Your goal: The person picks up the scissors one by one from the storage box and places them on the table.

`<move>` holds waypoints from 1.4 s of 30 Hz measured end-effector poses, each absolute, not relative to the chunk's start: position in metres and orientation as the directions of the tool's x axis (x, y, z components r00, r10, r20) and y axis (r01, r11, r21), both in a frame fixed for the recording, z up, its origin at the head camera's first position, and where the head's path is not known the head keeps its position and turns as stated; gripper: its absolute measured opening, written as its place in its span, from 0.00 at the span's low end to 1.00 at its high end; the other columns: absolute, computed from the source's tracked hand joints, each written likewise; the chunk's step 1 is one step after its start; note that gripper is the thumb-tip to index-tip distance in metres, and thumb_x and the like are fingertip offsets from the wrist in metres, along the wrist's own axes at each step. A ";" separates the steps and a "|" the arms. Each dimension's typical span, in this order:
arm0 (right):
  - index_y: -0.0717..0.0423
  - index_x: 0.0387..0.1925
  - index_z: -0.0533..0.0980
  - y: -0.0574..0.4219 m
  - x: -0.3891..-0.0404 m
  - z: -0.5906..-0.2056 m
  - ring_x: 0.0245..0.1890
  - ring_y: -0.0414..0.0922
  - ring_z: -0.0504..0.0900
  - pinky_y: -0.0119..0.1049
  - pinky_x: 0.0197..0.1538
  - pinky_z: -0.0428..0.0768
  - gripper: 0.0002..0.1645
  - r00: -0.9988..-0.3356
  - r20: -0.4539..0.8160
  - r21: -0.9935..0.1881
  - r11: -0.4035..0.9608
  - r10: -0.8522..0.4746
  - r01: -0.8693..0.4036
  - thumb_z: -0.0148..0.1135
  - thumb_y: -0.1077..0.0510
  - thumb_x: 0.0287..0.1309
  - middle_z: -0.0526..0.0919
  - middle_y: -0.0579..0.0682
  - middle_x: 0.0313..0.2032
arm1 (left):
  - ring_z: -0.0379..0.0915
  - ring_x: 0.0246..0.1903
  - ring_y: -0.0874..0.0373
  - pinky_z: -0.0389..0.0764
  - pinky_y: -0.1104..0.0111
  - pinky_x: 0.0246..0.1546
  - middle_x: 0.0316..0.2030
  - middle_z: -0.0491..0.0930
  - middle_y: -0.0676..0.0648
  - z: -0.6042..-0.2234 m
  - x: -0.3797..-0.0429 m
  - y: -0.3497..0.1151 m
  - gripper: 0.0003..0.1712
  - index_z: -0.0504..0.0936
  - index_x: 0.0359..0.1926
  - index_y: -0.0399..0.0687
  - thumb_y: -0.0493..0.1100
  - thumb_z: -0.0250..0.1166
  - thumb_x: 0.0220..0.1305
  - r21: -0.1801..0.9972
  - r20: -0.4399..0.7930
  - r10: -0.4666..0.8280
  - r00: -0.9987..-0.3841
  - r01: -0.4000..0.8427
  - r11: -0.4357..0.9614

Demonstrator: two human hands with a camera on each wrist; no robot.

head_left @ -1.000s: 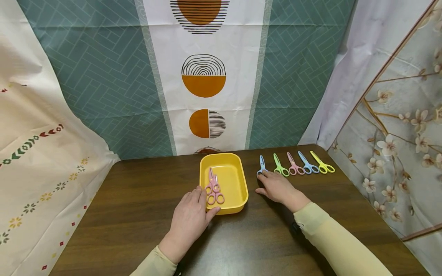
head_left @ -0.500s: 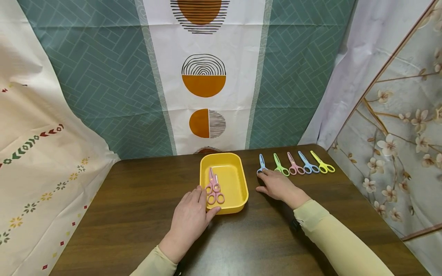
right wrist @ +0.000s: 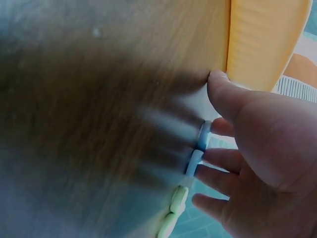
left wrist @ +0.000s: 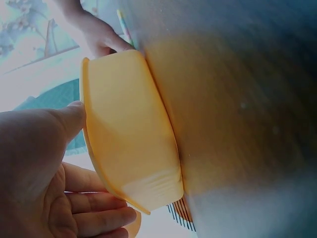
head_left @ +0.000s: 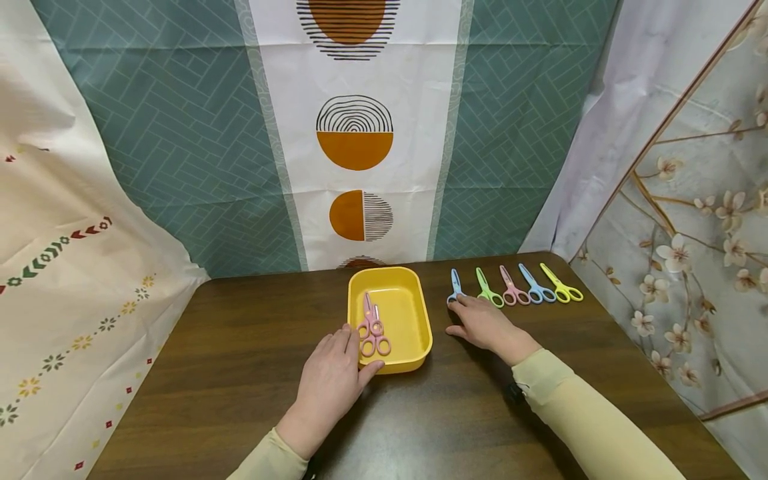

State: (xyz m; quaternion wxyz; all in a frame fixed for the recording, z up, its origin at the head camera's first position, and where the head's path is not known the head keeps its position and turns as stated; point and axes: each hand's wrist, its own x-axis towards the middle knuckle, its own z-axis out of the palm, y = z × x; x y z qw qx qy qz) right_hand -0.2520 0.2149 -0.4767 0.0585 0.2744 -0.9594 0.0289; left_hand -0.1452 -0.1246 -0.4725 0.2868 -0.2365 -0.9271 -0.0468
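Note:
My left hand (head_left: 333,377) rests against the near left corner of a yellow plastic tray (head_left: 427,333). Its thumb touches the rim and its fingers lie loosely along the left side, as the left wrist view shows. Inside the tray lie pink scissors (head_left: 375,343), seemingly two overlapping pairs. My right hand (head_left: 485,327) is over the handles of the leftmost blue scissors (head_left: 455,280), fingers extended to the blue handle loops (right wrist: 202,136). Its thumb is stretched out apart, toward the tray. The blue scissors lie flat, blades pointing away.
Right of the blue scissors, a row continues with green scissors (head_left: 489,290), pink scissors (head_left: 512,288), other blue scissors (head_left: 536,287) and yellow scissors (head_left: 561,285). All lie on a dark wooden table (head_left: 240,347). A patterned curtain (head_left: 198,167) hangs behind its far edge.

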 end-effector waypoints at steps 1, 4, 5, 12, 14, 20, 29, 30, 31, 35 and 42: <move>0.66 0.64 0.80 0.215 -0.252 -0.477 0.66 0.65 0.82 0.64 0.67 0.80 0.33 -0.842 0.129 -0.029 0.846 -0.524 -0.532 0.74 0.46 0.73 0.82 0.71 0.65 | 0.85 0.54 0.39 0.84 0.52 0.62 0.54 0.86 0.31 -0.472 -0.145 -0.124 0.43 0.86 0.57 0.28 0.65 0.79 0.65 -0.048 0.552 0.411 -0.725 0.465 0.884; 0.66 0.66 0.80 0.217 -0.250 -0.477 0.67 0.67 0.81 0.65 0.68 0.78 0.34 -0.844 0.133 -0.038 0.849 -0.519 -0.528 0.75 0.46 0.72 0.81 0.72 0.66 | 0.85 0.54 0.39 0.84 0.52 0.62 0.54 0.86 0.30 -0.473 -0.144 -0.124 0.43 0.86 0.57 0.27 0.65 0.79 0.65 -0.047 0.549 0.411 -0.728 0.464 0.885; 0.65 0.66 0.80 0.217 -0.248 -0.477 0.68 0.67 0.80 0.66 0.69 0.78 0.34 -0.849 0.134 -0.042 0.853 -0.511 -0.520 0.75 0.45 0.72 0.80 0.72 0.67 | 0.85 0.55 0.39 0.84 0.52 0.62 0.55 0.86 0.30 -0.473 -0.144 -0.124 0.43 0.86 0.57 0.27 0.65 0.79 0.65 -0.048 0.548 0.411 -0.728 0.463 0.885; 0.63 0.71 0.79 0.211 -0.238 -0.467 0.74 0.67 0.75 0.67 0.72 0.74 0.37 -0.859 0.232 -0.020 0.881 -0.456 -0.473 0.77 0.47 0.71 0.77 0.68 0.73 | 0.85 0.55 0.39 0.84 0.51 0.63 0.55 0.86 0.31 -0.472 -0.144 -0.124 0.43 0.86 0.58 0.28 0.66 0.79 0.65 -0.043 0.547 0.408 -0.732 0.461 0.886; 0.63 0.71 0.79 0.205 -0.235 -0.461 0.74 0.66 0.75 0.66 0.73 0.74 0.36 -0.848 0.283 -0.017 0.881 -0.449 -0.472 0.76 0.47 0.72 0.77 0.66 0.73 | 0.85 0.55 0.39 0.84 0.51 0.63 0.54 0.86 0.31 -0.472 -0.144 -0.125 0.43 0.86 0.57 0.29 0.65 0.79 0.65 -0.043 0.550 0.407 -0.729 0.462 0.886; 0.62 0.74 0.77 0.187 -0.227 -0.448 0.75 0.64 0.75 0.63 0.75 0.72 0.38 -0.828 0.366 -0.043 0.881 -0.425 -0.471 0.72 0.44 0.74 0.77 0.64 0.74 | 0.85 0.55 0.39 0.84 0.51 0.63 0.55 0.86 0.30 -0.473 -0.144 -0.125 0.43 0.86 0.57 0.29 0.65 0.79 0.65 -0.041 0.548 0.408 -0.731 0.464 0.885; 0.60 0.75 0.77 0.155 -0.214 -0.435 0.76 0.62 0.74 0.63 0.77 0.69 0.41 -0.783 0.364 -0.033 0.833 -0.504 -0.552 0.73 0.40 0.72 0.77 0.61 0.75 | 0.85 0.56 0.39 0.84 0.50 0.64 0.56 0.86 0.30 -0.472 -0.146 -0.124 0.43 0.86 0.59 0.29 0.66 0.78 0.66 -0.036 0.520 0.408 -0.750 0.458 0.888; 0.60 0.74 0.77 0.151 -0.213 -0.433 0.76 0.62 0.74 0.63 0.78 0.69 0.41 -0.777 0.365 -0.033 0.827 -0.513 -0.561 0.73 0.40 0.72 0.77 0.60 0.74 | 0.85 0.56 0.39 0.84 0.50 0.63 0.55 0.86 0.31 -0.472 -0.146 -0.124 0.43 0.86 0.58 0.29 0.67 0.78 0.66 -0.035 0.522 0.409 -0.749 0.460 0.887; 0.59 0.74 0.78 0.148 -0.212 -0.432 0.76 0.61 0.74 0.62 0.78 0.68 0.40 -0.771 0.366 -0.028 0.822 -0.521 -0.569 0.74 0.40 0.72 0.78 0.60 0.74 | 0.85 0.55 0.39 0.84 0.49 0.63 0.55 0.86 0.31 -0.472 -0.146 -0.124 0.43 0.86 0.58 0.29 0.66 0.79 0.66 -0.035 0.527 0.409 -0.745 0.462 0.886; 0.57 0.74 0.78 0.133 -0.210 -0.431 0.76 0.58 0.75 0.60 0.79 0.67 0.39 -0.748 0.350 0.003 0.800 -0.563 -0.601 0.73 0.39 0.72 0.78 0.58 0.74 | 0.86 0.55 0.39 0.84 0.50 0.63 0.55 0.86 0.31 -0.473 -0.146 -0.125 0.44 0.86 0.58 0.28 0.66 0.78 0.66 -0.042 0.536 0.410 -0.738 0.462 0.886; 0.54 0.72 0.81 0.112 -0.213 -0.438 0.74 0.56 0.77 0.60 0.78 0.69 0.36 -0.698 0.272 0.010 0.727 -0.662 -0.686 0.71 0.38 0.73 0.81 0.55 0.72 | 0.86 0.54 0.40 0.84 0.51 0.63 0.54 0.87 0.31 -0.472 -0.146 -0.124 0.44 0.86 0.58 0.28 0.67 0.78 0.66 -0.063 0.542 0.417 -0.729 0.460 0.886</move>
